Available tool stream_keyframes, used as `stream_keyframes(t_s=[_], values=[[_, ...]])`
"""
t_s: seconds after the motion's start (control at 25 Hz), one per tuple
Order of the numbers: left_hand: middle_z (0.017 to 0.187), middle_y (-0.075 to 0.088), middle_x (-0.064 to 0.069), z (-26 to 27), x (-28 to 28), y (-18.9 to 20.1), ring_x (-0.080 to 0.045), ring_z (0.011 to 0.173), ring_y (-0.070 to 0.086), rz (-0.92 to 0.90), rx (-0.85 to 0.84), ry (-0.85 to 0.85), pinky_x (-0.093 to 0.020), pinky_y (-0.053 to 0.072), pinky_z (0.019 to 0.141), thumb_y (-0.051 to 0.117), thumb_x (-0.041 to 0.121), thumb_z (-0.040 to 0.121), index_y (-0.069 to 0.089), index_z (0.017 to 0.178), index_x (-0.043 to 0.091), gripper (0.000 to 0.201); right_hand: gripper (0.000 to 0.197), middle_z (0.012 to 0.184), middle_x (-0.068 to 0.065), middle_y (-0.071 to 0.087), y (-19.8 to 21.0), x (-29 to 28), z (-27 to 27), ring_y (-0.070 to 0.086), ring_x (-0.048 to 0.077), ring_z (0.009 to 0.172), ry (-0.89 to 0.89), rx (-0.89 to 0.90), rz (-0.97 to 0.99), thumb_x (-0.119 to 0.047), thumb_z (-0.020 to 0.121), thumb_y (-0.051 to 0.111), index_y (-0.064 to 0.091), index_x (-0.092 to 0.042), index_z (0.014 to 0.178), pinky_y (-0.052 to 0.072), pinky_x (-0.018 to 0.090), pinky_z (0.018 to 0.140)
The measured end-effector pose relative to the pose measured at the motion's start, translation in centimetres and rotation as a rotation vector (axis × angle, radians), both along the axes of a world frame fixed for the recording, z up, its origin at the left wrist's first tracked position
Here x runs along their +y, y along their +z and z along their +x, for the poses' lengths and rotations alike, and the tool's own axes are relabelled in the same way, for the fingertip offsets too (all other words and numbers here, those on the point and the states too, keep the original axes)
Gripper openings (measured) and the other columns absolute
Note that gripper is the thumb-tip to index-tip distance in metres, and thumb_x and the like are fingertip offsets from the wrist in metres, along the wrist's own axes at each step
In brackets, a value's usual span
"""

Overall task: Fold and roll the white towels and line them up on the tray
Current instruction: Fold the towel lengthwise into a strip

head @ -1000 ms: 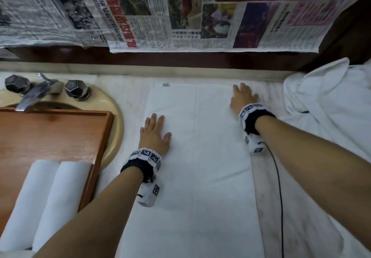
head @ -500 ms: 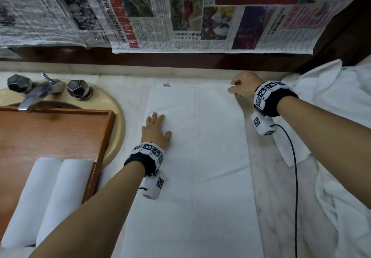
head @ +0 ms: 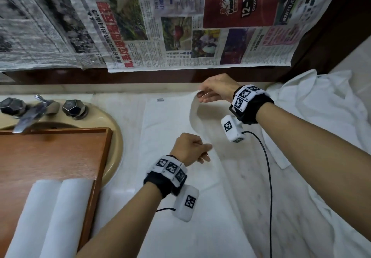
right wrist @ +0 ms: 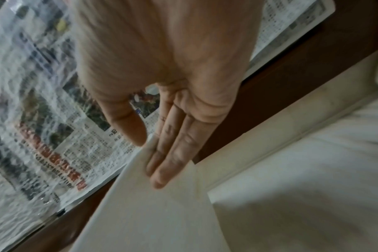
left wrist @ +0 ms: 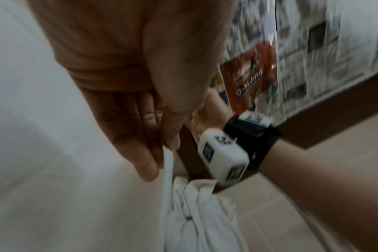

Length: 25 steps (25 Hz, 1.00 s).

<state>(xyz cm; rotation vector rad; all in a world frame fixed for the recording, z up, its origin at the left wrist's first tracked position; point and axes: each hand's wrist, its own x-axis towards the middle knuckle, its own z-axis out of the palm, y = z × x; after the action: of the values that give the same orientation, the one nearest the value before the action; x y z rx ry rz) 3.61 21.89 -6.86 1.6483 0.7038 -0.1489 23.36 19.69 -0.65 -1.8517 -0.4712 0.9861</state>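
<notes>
My right hand (head: 213,90) pinches the far right corner of the white towel (head: 168,129) lying flat on the table (head: 251,177), lifting it. My left hand (head: 190,148) grips its right edge midway. Two rolled towels (head: 50,213) lie side by side on the wooden tray (head: 60,153).

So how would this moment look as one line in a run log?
step: lengthwise fold | right hand: pinches towel far corner, lifted | left hand: grips right edge | tray: two rolled towels
</notes>
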Motion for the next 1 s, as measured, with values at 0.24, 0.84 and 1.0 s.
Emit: stream_keyframes(t_s=[0.24, 0.84, 1.0], values=[[0.054, 0.062, 0.001, -3.5, 5.3, 2.5, -0.010, 0.053, 0.063, -0.179, -0.052, 0.153, -0.021, 0.056, 0.060, 0.065, 0.019, 0.092, 0.055, 0.064, 0.008, 0.032, 0.011, 0.081, -0.003, 0.070, -1.3, 4.1, -1.3, 0.062, 0.008, 0.076, 0.061, -0.366, -0.068, -0.012, 0.081, 0.069, 0.073, -0.018, 0.090, 0.057, 0.027, 0.069], [0.066, 0.060, 0.003, -7.6, 10.2, -8.0, -0.018, 0.066, 0.057, 0.239, 0.211, 0.626, -0.028, 0.044, 0.062, 0.058, 0.038, 0.093, 0.058, 0.071, 0.014, 0.033, 0.025, 0.117, 0.007, 0.065, -12.7, 15.3, -3.7, 0.060, 0.030, 0.108, 0.418, -0.779, -0.345, -0.011, 0.091, 0.056, 0.066, -0.017, 0.113, 0.048, 0.038, 0.095], [0.070, 0.061, 0.008, -6.6, 10.9, -8.1, -0.018, 0.075, 0.060, 0.353, 0.224, 0.628, -0.029, 0.049, 0.067, 0.058, 0.038, 0.093, 0.061, 0.079, 0.016, 0.026, 0.017, 0.104, 0.013, 0.069, -13.8, 15.6, -2.8, 0.062, 0.032, 0.099, 0.394, -0.793, -0.250, -0.010, 0.090, 0.058, 0.068, -0.008, 0.104, 0.050, 0.039, 0.088]])
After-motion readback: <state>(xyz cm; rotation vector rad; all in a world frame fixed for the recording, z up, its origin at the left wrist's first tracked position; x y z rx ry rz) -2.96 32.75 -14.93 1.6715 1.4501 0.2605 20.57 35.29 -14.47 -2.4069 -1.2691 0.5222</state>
